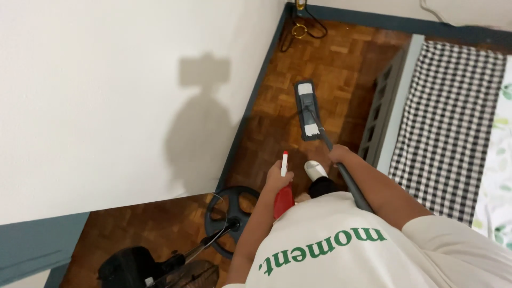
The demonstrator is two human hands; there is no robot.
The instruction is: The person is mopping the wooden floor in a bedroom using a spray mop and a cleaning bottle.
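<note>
My left hand (278, 177) grips a red spray bottle (283, 198) with a white nozzle that points up and away from me. My right hand (339, 155) is closed around the dark handle (352, 184) of a flat mop. The mop's grey head (306, 109) lies flat on the wooden parquet floor (341, 69), ahead of my foot in a white slipper (315, 169). The handle runs back from the mop head past my right hand toward my body.
A white wall with a blue-grey skirting board (250, 106) runs along the left. A bed with a checked sheet (448, 122) and grey frame stands on the right. A black standing fan with a round base (232, 213) sits behind me at lower left. Cables lie in the far corner (301, 29).
</note>
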